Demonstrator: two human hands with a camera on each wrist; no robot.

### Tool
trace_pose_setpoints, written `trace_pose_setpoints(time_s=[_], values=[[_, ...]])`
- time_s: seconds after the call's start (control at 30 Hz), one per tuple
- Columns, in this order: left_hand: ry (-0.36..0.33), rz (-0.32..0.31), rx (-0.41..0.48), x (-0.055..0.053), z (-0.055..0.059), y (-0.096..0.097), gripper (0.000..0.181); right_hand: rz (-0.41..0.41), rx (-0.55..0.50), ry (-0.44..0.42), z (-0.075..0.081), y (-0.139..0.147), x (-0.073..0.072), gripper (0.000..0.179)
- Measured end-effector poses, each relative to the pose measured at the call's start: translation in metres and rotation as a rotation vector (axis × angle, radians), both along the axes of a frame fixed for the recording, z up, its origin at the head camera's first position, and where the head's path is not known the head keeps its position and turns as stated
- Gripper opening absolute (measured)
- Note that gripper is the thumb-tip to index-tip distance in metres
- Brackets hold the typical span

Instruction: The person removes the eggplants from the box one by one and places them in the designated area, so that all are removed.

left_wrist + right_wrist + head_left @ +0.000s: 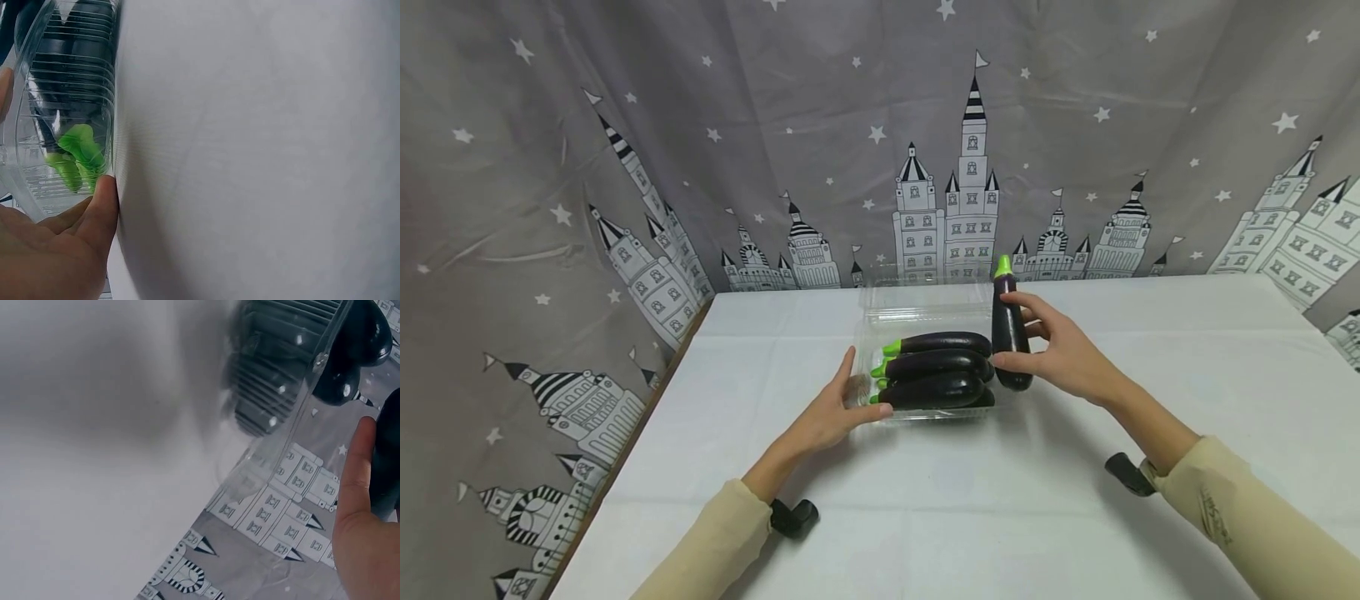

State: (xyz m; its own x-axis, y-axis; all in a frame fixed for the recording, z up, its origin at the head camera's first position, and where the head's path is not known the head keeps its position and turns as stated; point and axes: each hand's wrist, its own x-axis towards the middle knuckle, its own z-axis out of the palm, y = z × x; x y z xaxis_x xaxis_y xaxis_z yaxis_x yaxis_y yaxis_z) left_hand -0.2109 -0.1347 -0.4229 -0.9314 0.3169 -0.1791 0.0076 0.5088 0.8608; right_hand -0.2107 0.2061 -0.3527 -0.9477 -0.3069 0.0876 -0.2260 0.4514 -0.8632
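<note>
A clear plastic clamshell container (925, 414) lies with its lid folded back, holding several dark eggplants (936, 364) with bright green stem ends to the left. My left hand (827, 412) rests at its front left corner, index finger stretched along the left side and thumb along the front rim. In the left wrist view, fingertips touch the ribbed wall (69, 94) near the green stems (81, 150). My right hand (1060, 346) grips another eggplant (1009, 333) between thumb and fingers, stem pointing away, just beyond the container's right edge. The right wrist view shows only part of this held eggplant (387, 456).
A white cloth (925, 517) covers the table. Behind and to the left hangs a grey curtain (820, 83) printed with castles and stars. The folded-back lid (925, 296) reaches toward the table's far edge. Black devices (793, 518) are worn at both wrists.
</note>
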Motion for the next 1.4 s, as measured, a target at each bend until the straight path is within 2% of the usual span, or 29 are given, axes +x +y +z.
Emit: trace_pose_setpoints(time_s=[0.27, 0.57, 0.77, 1.03, 1.4], values=[[0.004, 0.0, -0.004, 0.0, 0.001, 0.001, 0.115, -0.03, 0.034, 0.0, -0.008, 0.028, 0.01, 0.079], [-0.01, 0.019, -0.026, 0.0, 0.0, 0.001, 0.115, -0.086, 0.061, -0.073, -0.033, 0.065, 0.009, 0.081], [-0.014, 0.019, -0.016, 0.0, 0.001, 0.001, 0.115, -0.104, 0.073, -0.092, -0.043, 0.079, 0.009, 0.08], [-0.016, 0.017, -0.015, 0.001, 0.001, 0.001, 0.114, -0.089, 0.086, -0.12, -0.05, 0.08, 0.011, 0.078], [-0.019, 0.02, -0.012, 0.001, 0.0, 0.002, 0.114, -0.005, 0.071, -0.153, -0.056, 0.062, 0.012, 0.077]])
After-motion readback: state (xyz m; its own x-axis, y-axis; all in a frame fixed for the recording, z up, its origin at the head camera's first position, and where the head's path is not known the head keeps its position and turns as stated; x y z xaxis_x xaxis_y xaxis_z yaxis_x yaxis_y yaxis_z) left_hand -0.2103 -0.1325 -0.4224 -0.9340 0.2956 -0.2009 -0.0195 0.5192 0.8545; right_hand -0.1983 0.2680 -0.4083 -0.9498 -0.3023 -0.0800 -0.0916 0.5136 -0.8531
